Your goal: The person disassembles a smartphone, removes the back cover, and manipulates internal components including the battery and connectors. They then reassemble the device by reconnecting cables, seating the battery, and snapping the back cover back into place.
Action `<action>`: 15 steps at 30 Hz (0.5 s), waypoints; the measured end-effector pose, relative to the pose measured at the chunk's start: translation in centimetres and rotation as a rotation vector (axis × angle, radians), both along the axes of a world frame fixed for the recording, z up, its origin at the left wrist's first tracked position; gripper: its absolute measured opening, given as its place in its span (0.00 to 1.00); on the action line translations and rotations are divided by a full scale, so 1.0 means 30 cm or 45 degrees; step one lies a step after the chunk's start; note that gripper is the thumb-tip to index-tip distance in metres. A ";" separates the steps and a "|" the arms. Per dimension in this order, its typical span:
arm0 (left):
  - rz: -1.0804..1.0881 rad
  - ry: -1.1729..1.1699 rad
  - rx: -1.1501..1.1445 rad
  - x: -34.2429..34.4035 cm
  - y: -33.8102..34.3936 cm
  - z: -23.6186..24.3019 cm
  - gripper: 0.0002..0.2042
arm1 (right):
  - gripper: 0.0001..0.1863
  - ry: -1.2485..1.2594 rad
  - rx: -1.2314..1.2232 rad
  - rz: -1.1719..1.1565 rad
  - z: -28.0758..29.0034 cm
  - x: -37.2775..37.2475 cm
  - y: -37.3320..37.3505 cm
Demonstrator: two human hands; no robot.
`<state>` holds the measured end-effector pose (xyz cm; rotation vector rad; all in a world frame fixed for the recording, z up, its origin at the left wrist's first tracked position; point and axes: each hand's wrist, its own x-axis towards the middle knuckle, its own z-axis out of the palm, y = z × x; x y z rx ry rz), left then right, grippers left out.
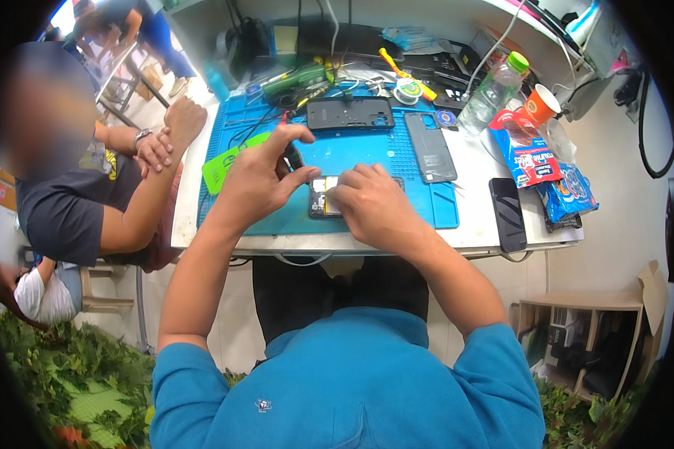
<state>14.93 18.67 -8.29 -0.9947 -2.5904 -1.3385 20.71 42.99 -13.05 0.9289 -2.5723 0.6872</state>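
Two snack packets at the right side of the desk: a red and blue snack bag, tall and crinkled, white patch on its front, lying tilted just right of the blue mat; a blue biscuit packet overlapping its near right corner, white round shapes printed on it. Near these, toward the desk's near edge, a black phone, dark screen facing up, lying flat and unlit. On the far right, a clear plastic bottle with green cap and a pale label band around its middle. At the mat's left edge, a bright green flat card, dark print on top.
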 end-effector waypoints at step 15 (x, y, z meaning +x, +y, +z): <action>-0.026 0.165 -0.143 0.011 0.007 0.050 0.26 | 0.10 -0.078 0.028 -0.063 0.008 0.000 0.013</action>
